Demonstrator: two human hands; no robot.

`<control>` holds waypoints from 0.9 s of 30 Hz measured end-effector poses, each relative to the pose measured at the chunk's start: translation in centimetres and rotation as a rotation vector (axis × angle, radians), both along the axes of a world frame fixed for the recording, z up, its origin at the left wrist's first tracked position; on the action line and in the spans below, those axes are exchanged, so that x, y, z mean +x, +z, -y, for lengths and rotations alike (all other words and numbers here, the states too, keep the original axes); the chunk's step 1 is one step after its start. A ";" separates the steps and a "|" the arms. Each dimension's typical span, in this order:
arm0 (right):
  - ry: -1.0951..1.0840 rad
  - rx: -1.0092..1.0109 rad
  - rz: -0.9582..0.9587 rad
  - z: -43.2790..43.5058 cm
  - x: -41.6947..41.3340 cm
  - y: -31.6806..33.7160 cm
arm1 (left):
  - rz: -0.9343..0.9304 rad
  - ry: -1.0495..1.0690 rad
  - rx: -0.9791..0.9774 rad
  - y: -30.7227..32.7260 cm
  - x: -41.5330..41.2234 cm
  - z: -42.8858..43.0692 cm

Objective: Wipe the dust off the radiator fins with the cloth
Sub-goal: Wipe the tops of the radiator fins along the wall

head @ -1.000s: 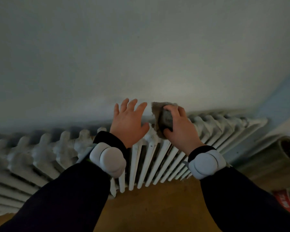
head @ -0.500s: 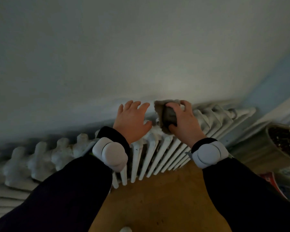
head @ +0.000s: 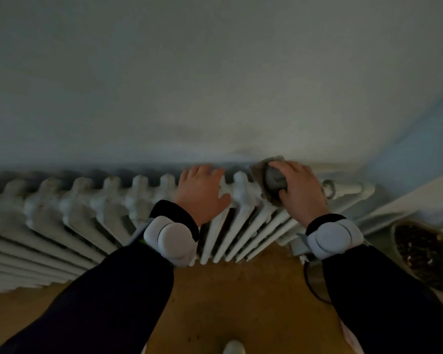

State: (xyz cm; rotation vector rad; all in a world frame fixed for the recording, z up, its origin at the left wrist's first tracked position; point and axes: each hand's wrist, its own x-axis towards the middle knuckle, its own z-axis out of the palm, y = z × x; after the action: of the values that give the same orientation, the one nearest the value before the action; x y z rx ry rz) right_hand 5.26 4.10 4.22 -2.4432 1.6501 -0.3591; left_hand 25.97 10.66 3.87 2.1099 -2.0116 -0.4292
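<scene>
Radiator (head: 87,213) of white ribbed fins, being viewed from above, is being shown running along the foot of a pale wall (head: 215,72), from the left edge to near the right corner. Left of centre, the left grip (head: 202,192) is being laid flat on the fin tops, its fingers straight and spread apart, nothing being held in it; a white band (head: 172,238) is being worn at its wrist over a dark sleeve (head: 100,302). Just to the right, the cloth (head: 260,172), brownish and crumpled, is being pressed onto the fin tops near the radiator's right end, near the wall. It is being clasped by the right grip (head: 299,190), whose fingers and thumb are being curled round it together with a grey rounded lump (head: 275,180); whether that lump is part of the cloth cannot be told. A second white band (head: 333,237) is being worn at this wrist. At far right, a pot (head: 425,254) of dark soil is being seen standing on the wooden floor (head: 228,302), beside the radiator's end.
</scene>
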 end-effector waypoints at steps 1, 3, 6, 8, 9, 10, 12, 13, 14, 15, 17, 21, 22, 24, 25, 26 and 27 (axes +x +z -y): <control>0.012 0.001 -0.015 0.6 -1.5 -0.3 | 0.007 0.024 0.015 -0.4 -1.2 0.1; 0.024 0.011 -0.039 2.2 -4.4 -0.9 | 0.011 0.074 0.043 -1.1 -3.2 0.2; -0.034 0.035 -0.065 4.4 -7.1 -1.5 | 0.026 0.131 0.111 -2.2 -5.1 0.4; -0.083 0.054 -0.079 5.6 -7.7 -2.0 | 0.027 0.144 0.145 -2.5 -6.0 0.6; -0.086 0.065 -0.082 6.2 -8.0 -2.2 | 0.025 0.153 0.156 -2.8 -6.6 0.8; -0.071 0.080 -0.089 6.7 -8.2 -2.5 | 0.027 0.163 0.168 -3.0 -7.2 1.1; -0.041 0.102 -0.113 7.6 -8.4 -2.9 | 0.034 0.163 0.199 -3.2 -8.3 1.8; -0.038 0.105 -0.125 7.9 -8.4 -3.2 | 0.037 0.154 0.216 -3.4 -8.6 2.1; -0.037 0.114 -0.133 8.2 -8.4 -3.4 | 0.040 0.147 0.229 -3.5 -9.0 2.4; -0.039 0.122 -0.134 8.6 -8.5 -3.5 | 0.044 0.144 0.238 -3.8 -9.4 2.8; -0.052 0.134 -0.145 8.8 -8.4 -3.8 | 0.043 0.148 0.233 -4.2 -9.7 3.1; -0.048 0.173 -0.210 10.0 -8.7 -4.3 | 0.044 0.156 0.222 -5.4 -10.8 4.2; -0.044 0.198 -0.229 10.2 -8.7 -4.4 | 0.045 0.155 0.214 -5.6 -11.1 4.4; -0.025 0.242 -0.269 10.4 -8.8 -4.7 | 0.050 0.162 0.195 -6.0 -11.4 4.7; -0.011 0.248 -0.281 10.4 -8.9 -4.8 | 0.053 0.171 0.188 -6.2 -11.6 4.9; 0.002 0.244 -0.287 10.3 -9.1 -5.1 | 0.061 0.177 0.185 -6.5 -11.8 5.1; 0.012 0.230 -0.287 10.2 -9.3 -5.2 | 0.068 0.180 0.183 -6.7 -12.0 5.2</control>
State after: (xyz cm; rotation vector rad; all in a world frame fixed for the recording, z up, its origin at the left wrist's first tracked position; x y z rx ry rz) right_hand -4.06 -6.09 -1.01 -2.4139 1.6717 0.1840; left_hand 13.98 5.45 -2.84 2.4210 -1.8587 -0.5361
